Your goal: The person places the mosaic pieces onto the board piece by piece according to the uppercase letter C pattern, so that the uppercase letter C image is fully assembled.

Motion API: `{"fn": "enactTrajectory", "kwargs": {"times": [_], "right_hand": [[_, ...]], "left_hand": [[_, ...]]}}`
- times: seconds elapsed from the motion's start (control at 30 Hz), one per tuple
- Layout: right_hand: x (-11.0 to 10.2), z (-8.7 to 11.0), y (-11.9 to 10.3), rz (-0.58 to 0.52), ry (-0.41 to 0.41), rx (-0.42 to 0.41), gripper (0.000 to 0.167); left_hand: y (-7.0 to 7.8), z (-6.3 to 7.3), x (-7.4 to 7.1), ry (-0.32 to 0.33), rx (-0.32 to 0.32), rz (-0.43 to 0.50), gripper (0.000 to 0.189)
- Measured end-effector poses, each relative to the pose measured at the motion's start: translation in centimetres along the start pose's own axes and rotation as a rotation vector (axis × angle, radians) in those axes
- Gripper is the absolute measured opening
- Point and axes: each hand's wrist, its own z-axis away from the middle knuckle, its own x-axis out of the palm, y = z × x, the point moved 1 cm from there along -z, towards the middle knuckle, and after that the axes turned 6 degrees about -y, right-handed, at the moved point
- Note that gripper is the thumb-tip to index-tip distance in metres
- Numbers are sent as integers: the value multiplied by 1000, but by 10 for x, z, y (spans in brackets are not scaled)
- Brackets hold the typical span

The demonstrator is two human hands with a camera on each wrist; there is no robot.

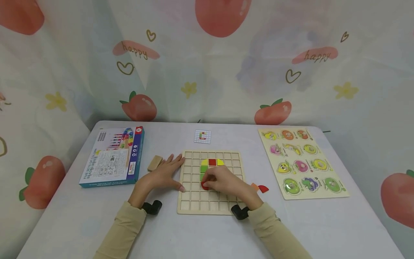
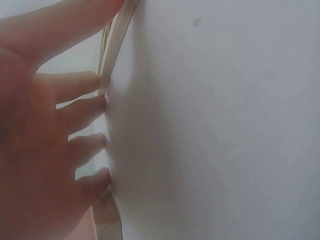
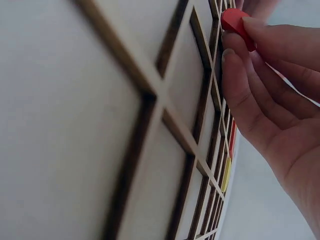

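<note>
A wooden grid board (image 1: 191, 205) lies flat in the middle of the table. My right hand (image 1: 224, 180) pinches a small red curved-edge piece (image 3: 234, 21) between thumb and fingertips, right over the grid cells left of centre. Just above it on the board, green squares (image 1: 204, 168) form a column, partly hidden by the hand. A row of a yellow piece (image 1: 205, 162), a red square (image 1: 212, 162) and another yellow piece tops that column. With fingers spread, my left hand (image 1: 161, 174) rests at the board's left edge, its thumb on the rim.
A wooden block (image 1: 155, 163) sits by the left fingertips. A boxed set (image 1: 111, 158) lies far left, and a small pattern card (image 1: 202, 136) behind the board. Orange and red pieces (image 1: 263, 189) lie right of it, near a fruit puzzle board (image 1: 304, 163).
</note>
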Motion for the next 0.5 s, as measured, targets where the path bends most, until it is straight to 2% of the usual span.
{"fn": "enactTrajectory", "kwargs": {"times": [0.37,0.5], "right_hand": [[1,0,-4,74,17,31,3],[1,0,-5,60,16,43,7]], "left_hand": [[1,0,0,1,9,-12,111],[2,-1,0,1,8,-16,111]]}}
